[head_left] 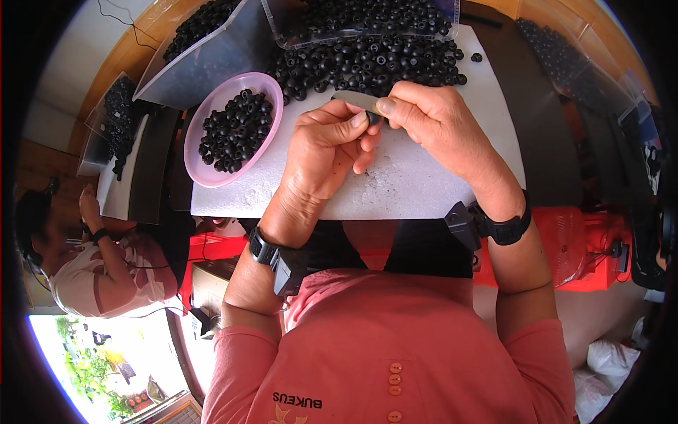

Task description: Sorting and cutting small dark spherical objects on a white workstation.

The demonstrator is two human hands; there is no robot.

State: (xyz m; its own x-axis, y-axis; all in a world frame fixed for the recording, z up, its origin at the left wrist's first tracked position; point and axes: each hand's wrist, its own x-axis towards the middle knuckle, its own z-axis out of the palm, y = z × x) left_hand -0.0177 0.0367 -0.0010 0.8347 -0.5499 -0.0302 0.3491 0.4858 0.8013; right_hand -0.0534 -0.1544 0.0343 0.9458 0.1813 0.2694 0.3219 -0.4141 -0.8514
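Note:
Between the thumb and fingers of my left hand (318, 148) is a small black rounded part (373, 119), with a hollow look like the loose ones around it. My right hand (441, 127) pinches a thin grey blade (355, 99) that lies across the top of this part. Fingers cover both ends of the blade, so its handle, if any, is hidden. Both hands meet over a white foam board (431, 191) with dark crumbs on it. Just beyond them spreads a heap of black hollow parts (374, 60).
To the left stands a pink bowl (192, 152) of black parts, beside a tilted clear bin (219, 67). Another clear bin (448, 35) spills parts at the back. A co-worker (106, 272) sits at far left; a red plastic thing (590, 247) is at right.

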